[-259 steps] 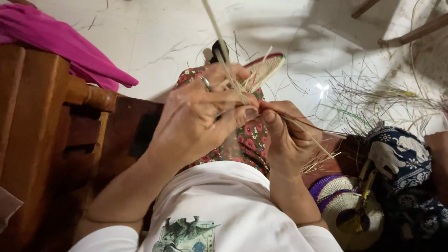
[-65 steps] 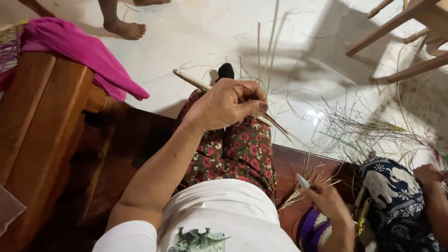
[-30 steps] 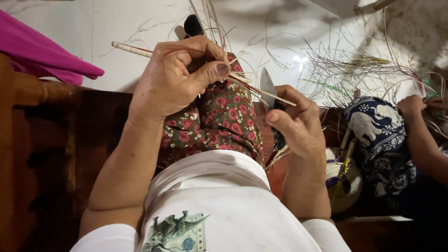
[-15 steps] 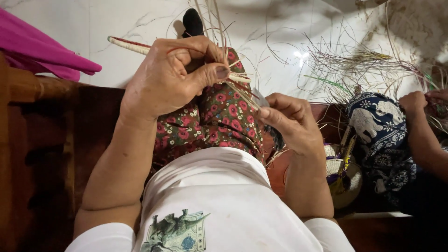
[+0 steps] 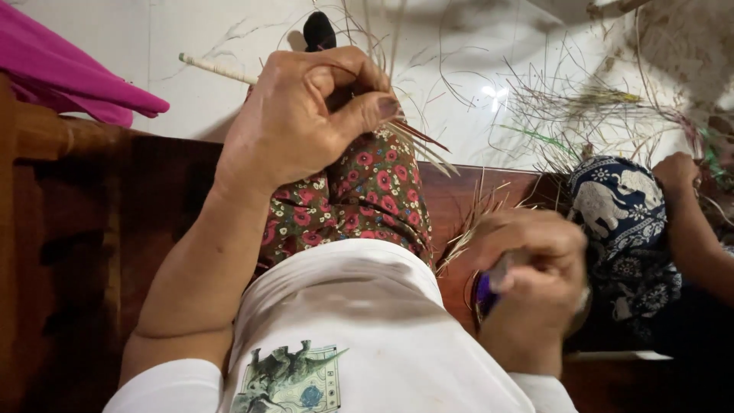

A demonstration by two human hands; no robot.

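My left hand [image 5: 306, 122] is closed around a pale thin stick [image 5: 218, 69] and a bundle of fine reed strips [image 5: 428, 149] that fan out to the right, above my knee in floral trousers [image 5: 359, 199]. My right hand [image 5: 535, 275] is low at the right and blurred by motion. Its fingers are curled around a small grey tool [image 5: 498, 269], just over a purple-striped woven basket [image 5: 482, 294]. The two hands are apart.
I sit on a dark wooden bench [image 5: 92, 229] with a pink cloth [image 5: 69, 76] on its left end. Loose reeds [image 5: 581, 107] litter the white floor. At the right, another person's hand [image 5: 677, 172] rests by an elephant-print blue cloth [image 5: 619, 206].
My right hand has left the strips near my left hand and dropped down to the right, toward the basket. My left hand still holds the stick and strips.
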